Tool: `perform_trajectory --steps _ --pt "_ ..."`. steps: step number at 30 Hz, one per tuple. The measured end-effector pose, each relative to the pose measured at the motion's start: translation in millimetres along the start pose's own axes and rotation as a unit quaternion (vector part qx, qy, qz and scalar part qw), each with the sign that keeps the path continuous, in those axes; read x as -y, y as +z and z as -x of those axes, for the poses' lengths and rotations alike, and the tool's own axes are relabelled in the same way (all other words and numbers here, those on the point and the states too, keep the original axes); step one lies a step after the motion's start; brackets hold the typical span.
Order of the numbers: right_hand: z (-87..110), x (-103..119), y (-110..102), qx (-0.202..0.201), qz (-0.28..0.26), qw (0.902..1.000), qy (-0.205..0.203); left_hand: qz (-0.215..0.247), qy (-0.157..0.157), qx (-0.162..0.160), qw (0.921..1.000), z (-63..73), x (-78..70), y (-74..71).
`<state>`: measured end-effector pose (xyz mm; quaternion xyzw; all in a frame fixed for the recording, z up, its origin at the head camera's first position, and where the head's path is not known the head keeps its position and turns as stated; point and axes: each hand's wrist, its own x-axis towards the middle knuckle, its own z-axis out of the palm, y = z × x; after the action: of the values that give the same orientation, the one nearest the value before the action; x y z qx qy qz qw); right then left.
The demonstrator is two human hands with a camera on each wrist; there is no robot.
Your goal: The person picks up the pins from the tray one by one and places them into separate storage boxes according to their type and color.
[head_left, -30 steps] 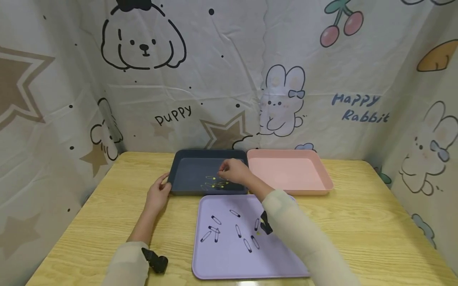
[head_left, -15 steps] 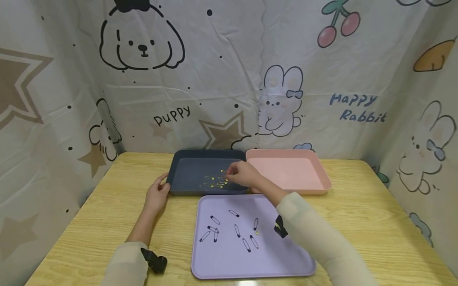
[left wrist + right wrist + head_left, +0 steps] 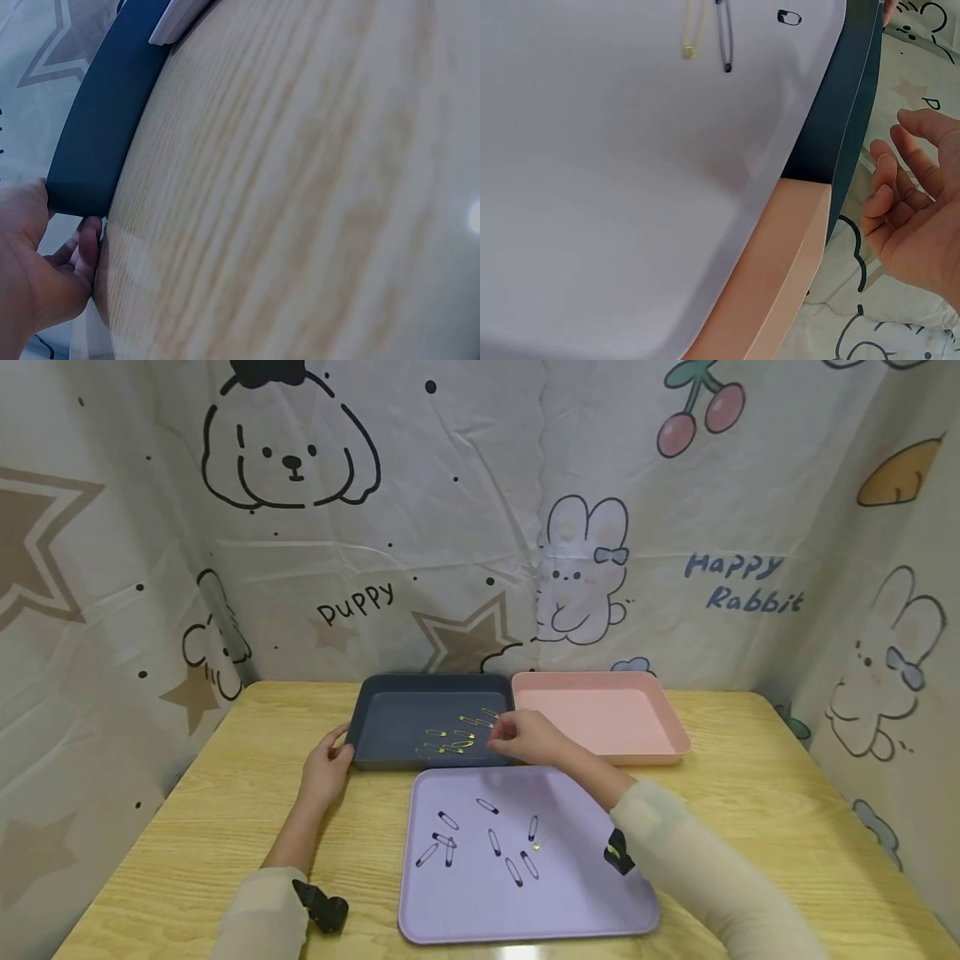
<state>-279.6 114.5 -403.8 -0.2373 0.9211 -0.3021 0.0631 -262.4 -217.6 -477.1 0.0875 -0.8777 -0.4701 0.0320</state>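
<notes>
My right hand (image 3: 531,737) is over the right side of the dark blue tray (image 3: 397,714), fingers loosely bent. In the right wrist view, a gap shows between thumb and fingers, with nothing held. Several yellow safety pins (image 3: 462,744) lie on the tray floor left of these fingertips. My left hand (image 3: 326,770) rests against the tray's front left corner, thumb and fingertips touching the outer wall (image 3: 97,120). On the lilac tray (image 3: 570,910) in front lie several black-headed safety pins (image 3: 513,872) and one yellow safety pin (image 3: 536,846).
A pink tray (image 3: 600,718) stands right beside the dark blue one, partly behind my right forearm. All three trays sit on a wood-grain table (image 3: 757,827). A printed cloth (image 3: 450,510) hangs behind and at both sides.
My right hand has moved right and slightly toward me across the dark blue tray, and more yellow safety pins show beside its fingertips. My left hand keeps its place at the tray corner.
</notes>
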Motion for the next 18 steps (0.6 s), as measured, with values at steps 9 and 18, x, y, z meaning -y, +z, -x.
perform_trajectory --steps 9,18 --pt "24.9 -10.8 -2.5 -0.012 -0.016 0.9998 -0.002 -0.004 -0.001 0.001 1.0 1.8 -1.8 -1.1" --pt "51.2 -21.5 1.1 -0.012 -0.018 0.9997 0.012 -0.008 -0.004 0.007 0.9999 2.0 -2.5 -1.0"
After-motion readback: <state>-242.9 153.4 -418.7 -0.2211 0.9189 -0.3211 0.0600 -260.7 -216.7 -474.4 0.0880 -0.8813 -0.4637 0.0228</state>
